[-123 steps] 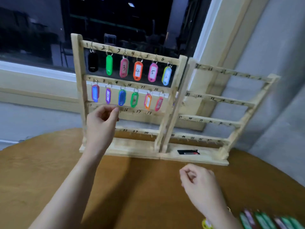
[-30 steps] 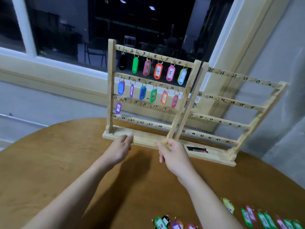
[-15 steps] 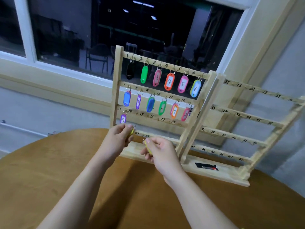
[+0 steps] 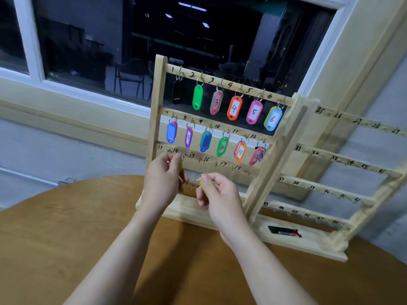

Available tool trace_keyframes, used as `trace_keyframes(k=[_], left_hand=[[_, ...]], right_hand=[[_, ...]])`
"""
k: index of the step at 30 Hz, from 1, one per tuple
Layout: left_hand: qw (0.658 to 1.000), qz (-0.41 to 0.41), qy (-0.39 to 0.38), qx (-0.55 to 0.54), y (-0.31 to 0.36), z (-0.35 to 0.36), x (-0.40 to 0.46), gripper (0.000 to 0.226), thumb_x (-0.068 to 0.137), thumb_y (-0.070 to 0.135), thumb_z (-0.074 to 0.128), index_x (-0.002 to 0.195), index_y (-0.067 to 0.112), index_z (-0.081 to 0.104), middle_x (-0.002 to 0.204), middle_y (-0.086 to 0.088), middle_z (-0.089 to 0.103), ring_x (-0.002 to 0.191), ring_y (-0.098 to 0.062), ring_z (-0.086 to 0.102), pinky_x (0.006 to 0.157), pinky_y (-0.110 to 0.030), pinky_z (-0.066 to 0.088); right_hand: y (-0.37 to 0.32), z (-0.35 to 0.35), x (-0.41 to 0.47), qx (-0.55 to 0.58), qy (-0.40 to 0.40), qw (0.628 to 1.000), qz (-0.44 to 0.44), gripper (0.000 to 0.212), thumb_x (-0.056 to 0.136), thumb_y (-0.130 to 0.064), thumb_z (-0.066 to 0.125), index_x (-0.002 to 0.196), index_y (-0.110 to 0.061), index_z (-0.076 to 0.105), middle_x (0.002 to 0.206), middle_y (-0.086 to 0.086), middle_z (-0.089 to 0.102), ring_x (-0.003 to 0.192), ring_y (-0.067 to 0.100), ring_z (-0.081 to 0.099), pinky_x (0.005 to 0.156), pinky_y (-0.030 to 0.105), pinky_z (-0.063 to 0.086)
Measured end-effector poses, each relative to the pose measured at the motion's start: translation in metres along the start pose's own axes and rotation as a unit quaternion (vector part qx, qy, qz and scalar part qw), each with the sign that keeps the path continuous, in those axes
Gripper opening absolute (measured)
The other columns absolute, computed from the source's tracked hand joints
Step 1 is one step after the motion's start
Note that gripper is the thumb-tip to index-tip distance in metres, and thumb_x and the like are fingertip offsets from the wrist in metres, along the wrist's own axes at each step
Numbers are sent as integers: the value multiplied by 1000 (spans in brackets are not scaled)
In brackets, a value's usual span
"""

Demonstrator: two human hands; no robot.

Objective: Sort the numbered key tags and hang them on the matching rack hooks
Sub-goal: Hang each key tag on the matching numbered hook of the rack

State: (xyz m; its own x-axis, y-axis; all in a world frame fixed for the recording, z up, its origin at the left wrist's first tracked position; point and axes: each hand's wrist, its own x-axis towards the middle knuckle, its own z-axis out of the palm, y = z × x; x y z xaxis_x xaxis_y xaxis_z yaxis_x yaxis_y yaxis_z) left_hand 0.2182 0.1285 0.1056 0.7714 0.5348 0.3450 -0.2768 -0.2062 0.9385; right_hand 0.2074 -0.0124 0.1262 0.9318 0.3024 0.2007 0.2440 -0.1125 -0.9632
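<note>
While tags point(image 4: 234, 108) read 3-6, both hands point(image 4: 164, 175) pinch yellow ones.

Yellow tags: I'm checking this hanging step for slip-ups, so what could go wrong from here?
1. The left hand lifts a yellow tag to the third rail by marks 13 and 14. It hides the hooks there, so the ring could catch the wrong hook.
2. Neither tag's number shows, so a mismatch may go unnoticed.
3. The right hand pinches a second tag by its edge, so it could slip and drop.
</note>
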Motion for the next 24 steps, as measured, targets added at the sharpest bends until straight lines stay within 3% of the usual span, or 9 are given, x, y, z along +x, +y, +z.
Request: trace_keyframes(k=[6,15,19,24], left_hand=[[999,-37,38,-6,-4,5,1,35,105,31,50,83,5,58,58,-10,68,39,-21,52,52,-29,42],[998,-20,57,6,-1,10,1,37,103,30,52,78,4,60,53,-6,65,39,-18,52,51,-29,41],[998,-22,52,36,-6,8,1,40,102,32,53,69,10,52,55,-3,66,41,-18,54,55,-33,45],[999,-2,19,43,-7,-2,2,40,103,30,54,74,2,54,57,-7,67,42,-18,55,52,-30,44]], right_hand=[[1,0,0,4,2,1000,-10,26,107,-17,48,84,-10,58,60,-3,59,53,13,47,54,19,40],[7,-7,3,-15,10,1000,-17,25,107,-19,48,86,-10,59,61,-1,61,55,14,48,55,20,41],[6,-3,7,-13,10,1000,-22,27,107,-19,49,83,-11,59,61,-1,62,53,13,48,54,20,40],[-2,9,18,-4,9,1000,-28,25,107,-20,50,87,-11,61,60,0,63,51,14,49,54,23,41]])
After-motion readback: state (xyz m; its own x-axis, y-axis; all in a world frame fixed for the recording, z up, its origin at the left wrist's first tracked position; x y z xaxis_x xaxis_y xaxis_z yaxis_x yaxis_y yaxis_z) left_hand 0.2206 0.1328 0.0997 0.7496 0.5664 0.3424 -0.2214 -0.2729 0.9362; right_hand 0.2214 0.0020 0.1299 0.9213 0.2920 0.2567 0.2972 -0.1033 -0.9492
